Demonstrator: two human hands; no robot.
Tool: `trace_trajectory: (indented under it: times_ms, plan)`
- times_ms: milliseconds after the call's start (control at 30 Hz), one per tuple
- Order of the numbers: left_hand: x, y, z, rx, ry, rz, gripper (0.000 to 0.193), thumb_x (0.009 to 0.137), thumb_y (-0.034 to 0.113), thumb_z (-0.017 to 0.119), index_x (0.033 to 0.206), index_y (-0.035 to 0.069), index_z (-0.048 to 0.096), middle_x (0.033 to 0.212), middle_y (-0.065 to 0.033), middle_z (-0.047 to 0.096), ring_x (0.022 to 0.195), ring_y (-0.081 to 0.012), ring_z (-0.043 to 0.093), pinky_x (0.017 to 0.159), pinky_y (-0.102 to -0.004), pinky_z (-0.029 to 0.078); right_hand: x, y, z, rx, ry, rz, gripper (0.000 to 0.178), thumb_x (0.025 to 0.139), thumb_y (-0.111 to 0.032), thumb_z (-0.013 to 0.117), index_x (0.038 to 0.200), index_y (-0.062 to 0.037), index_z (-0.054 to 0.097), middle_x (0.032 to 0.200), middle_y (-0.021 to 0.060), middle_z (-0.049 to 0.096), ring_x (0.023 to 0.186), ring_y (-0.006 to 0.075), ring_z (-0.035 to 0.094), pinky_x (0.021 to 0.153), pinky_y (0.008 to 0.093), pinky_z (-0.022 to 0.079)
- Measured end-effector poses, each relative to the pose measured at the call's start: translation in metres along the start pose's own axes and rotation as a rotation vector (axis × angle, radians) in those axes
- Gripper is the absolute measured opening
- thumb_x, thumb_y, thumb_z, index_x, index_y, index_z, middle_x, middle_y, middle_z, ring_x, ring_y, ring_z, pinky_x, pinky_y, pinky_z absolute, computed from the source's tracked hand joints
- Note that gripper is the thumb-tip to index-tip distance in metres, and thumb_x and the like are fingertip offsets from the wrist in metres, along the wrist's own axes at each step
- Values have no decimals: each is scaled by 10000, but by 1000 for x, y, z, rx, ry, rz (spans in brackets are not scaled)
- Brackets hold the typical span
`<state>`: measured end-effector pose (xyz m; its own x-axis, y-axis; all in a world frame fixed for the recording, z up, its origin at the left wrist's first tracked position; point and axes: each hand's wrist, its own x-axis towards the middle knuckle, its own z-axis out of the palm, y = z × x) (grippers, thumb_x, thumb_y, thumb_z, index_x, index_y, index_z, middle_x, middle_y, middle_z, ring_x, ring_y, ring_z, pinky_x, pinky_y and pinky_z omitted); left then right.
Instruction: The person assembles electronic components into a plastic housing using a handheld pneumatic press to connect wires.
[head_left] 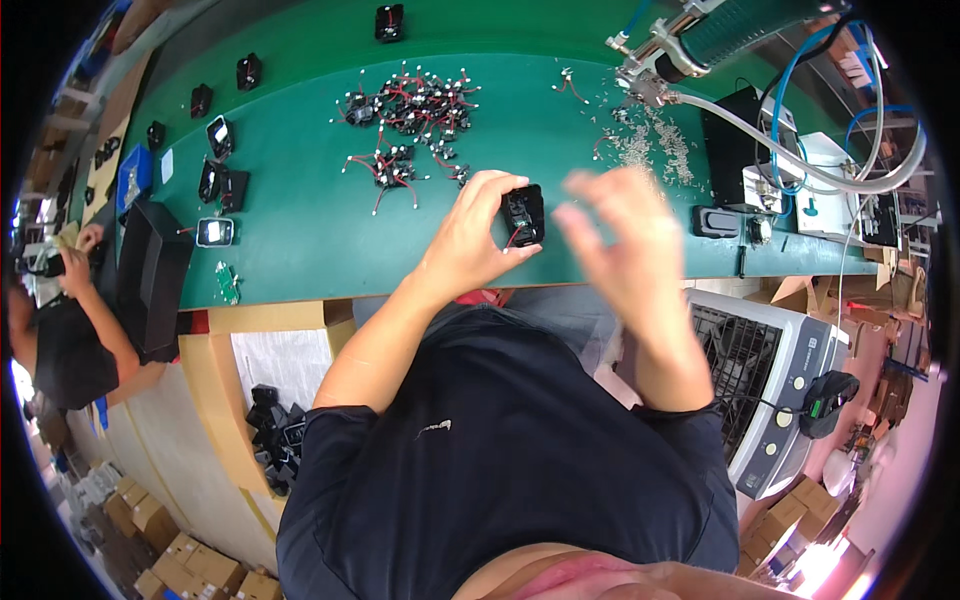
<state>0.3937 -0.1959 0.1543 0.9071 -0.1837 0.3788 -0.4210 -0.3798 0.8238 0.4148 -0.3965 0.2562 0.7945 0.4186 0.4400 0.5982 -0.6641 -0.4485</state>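
My left hand (474, 232) grips a small black plastic housing (524, 216) by its sides, thumb at the lower edge and fingers at the upper. Its open face is turned up, showing parts inside and a bit of red wire. Just right of it, my right hand (630, 235) hovers over the green table, blurred by motion. Its thumb and fingers look spread, with nothing visible between them. Beyond my hands lies a heap of small parts with red and black wires and white connectors (415, 105).
Tiny pale pieces (655, 145) are scattered at the right below a mounted green tool (735, 40) with hoses. More black housings (215, 232) stand at the left near a circuit board (228, 284). A cardboard box (215, 400) holds black parts. Another person (75, 330) works at far left.
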Motion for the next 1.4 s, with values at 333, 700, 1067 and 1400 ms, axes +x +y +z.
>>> trace_trajectory:
  times_ms: [333,700,1067,1400]
  plan:
    - [4,-14,6,122,4,-20,739,690,198,931,1319,91,558,1338,-152,575,1262,-343,560,1066,-453,424,133,-3,-59,876,634,99,499,1090,-490,483,1167,-10,593,786,43,597,736,150,595,716,276,489]
    - [3,-10,12,212,42,54,408,686,256,923,1005,121,706,1313,-111,573,1178,-297,587,989,-442,394,60,-9,-8,1449,274,32,1274,776,-1014,230,1348,90,508,786,125,625,676,231,623,621,336,533]
    - [3,-8,12,224,29,37,355,660,246,930,927,110,740,1290,-94,583,1175,-295,581,984,-435,407,50,-3,5,1366,242,148,1232,778,-996,244,1338,69,506,786,124,615,684,217,624,625,316,545]
    - [4,-7,10,215,22,34,372,652,237,937,936,92,744,1284,-98,585,1153,-294,590,979,-432,410,50,-2,7,1356,321,178,1215,794,-986,228,1325,72,506,793,127,622,680,217,626,617,302,537]
